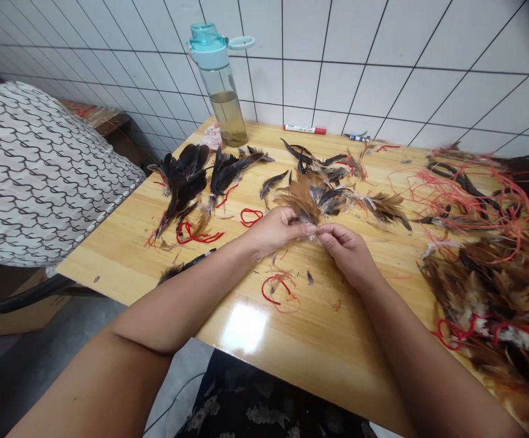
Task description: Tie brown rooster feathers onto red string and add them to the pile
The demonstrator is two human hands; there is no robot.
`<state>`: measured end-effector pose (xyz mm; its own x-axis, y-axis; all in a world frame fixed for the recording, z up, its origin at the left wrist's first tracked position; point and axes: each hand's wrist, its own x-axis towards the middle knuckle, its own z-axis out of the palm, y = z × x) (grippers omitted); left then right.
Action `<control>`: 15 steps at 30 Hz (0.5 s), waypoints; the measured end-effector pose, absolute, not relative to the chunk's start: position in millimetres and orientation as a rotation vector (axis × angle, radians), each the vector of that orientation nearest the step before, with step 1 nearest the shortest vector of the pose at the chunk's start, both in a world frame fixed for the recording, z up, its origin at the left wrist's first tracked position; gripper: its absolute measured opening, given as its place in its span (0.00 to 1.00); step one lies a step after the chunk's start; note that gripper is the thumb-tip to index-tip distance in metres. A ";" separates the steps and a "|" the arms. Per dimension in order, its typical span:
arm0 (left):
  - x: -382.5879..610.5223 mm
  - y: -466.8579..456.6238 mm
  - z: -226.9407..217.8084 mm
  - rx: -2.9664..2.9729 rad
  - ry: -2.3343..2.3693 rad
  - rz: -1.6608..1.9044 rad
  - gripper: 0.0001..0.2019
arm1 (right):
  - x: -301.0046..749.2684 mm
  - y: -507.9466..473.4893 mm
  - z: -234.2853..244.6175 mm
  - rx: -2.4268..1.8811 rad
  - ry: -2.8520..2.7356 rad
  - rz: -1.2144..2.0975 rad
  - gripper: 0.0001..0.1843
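My left hand is closed on the base of a brown feather bunch, whose tips fan out away from me. My right hand meets it there, thumb and forefinger pinched together at the quill ends; what lies between those fingers is too small to make out. Dark loose feathers lie just behind the bunch. Below my hands, a piece of red cord is curled on the wooden table among feather scraps.
Black feather bunches and red cords lie at the left. A water bottle and a marker stand and lie by the tiled wall. Tangled pink string, black-handled scissors and a brown feather heap occupy the right.
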<state>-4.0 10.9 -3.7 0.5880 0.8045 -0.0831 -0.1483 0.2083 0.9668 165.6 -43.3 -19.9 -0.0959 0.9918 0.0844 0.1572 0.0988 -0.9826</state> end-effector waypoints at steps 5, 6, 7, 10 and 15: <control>-5.8 13.1 -1.7 1.619 0.754 0.714 0.09 | 165.6 -39.4 -27.5 -1.244 -1.607 1.073 0.10; -6.2 13.4 -0.5 1.687 0.764 0.706 0.08 | 166.1 -38.8 -28.4 -1.237 -1.637 1.065 0.10; -6.6 13.6 0.6 1.733 0.768 0.697 0.08 | 166.7 -38.4 -28.9 -1.226 -1.659 1.064 0.10; -7.2 13.9 2.0 1.737 0.735 0.688 0.07 | 169.6 -37.9 -28.5 -1.199 -1.696 1.084 0.10; -5.9 10.0 1.0 1.559 0.701 0.676 0.09 | 173.3 -38.3 -25.1 -1.134 -1.739 1.129 0.15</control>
